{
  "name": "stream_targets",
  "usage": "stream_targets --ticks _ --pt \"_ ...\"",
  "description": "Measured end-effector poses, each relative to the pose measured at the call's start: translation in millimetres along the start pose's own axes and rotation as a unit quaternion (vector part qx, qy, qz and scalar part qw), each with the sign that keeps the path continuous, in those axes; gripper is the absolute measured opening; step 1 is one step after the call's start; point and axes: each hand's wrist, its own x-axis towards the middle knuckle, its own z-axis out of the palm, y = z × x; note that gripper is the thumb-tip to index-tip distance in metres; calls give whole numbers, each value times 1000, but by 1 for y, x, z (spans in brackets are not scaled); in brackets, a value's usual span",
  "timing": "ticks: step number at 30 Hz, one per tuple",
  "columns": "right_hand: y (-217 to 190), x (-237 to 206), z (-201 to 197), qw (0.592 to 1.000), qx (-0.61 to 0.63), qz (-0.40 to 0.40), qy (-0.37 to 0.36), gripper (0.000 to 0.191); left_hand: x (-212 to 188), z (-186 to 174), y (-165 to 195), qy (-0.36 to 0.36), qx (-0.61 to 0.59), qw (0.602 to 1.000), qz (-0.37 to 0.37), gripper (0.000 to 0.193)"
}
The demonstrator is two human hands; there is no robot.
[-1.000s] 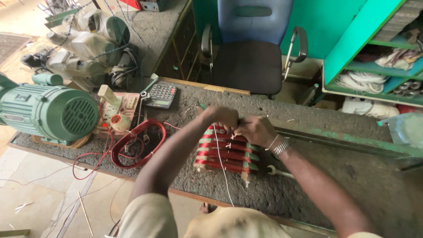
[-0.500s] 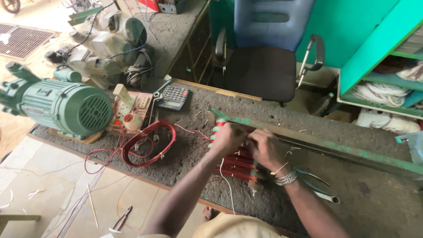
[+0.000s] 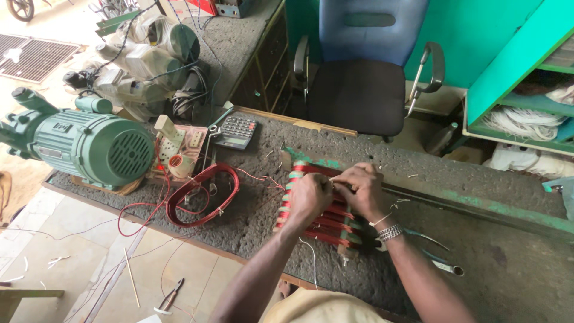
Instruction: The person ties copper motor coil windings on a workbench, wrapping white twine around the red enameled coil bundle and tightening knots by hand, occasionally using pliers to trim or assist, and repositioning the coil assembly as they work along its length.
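Rough workbench (image 3: 490, 257): both hands (image 3: 338, 191) pinch red-wound, green-taped coils (image 3: 326, 224).

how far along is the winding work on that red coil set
Done: several red coils already lie wound side by side on the bench, and a separate red wire loop sits aside. In hand: left hand and right hand work a thin strand at the top. What is left cannot be told.
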Motion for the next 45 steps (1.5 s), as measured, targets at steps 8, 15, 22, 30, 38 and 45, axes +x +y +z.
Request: stream_targets --ticks 8,15,22,30,38,45 --pt "0 14 4 992 -51 -8 -114 17 -5 -7 -2 24 38 997 68 17" --pt "6 21 0 991 -36 -4 -132 23 -6 -13 -4 14 9 991 133 14" --pt "-5 4 -8 996 -76 38 3 12 -2 0 -14 22 -38 983 178 12" --pt "-27 -4 -20 985 -145 91 11 12 17 7 -21 -68 40 990 121 23" --pt "-21 -2 -12 990 -121 74 14 7 29 8 -16 -81 -70 986 125 15" --pt "-17 3 -3 992 -54 92 63 15 13 17 -24 44 -74 990 110 12"
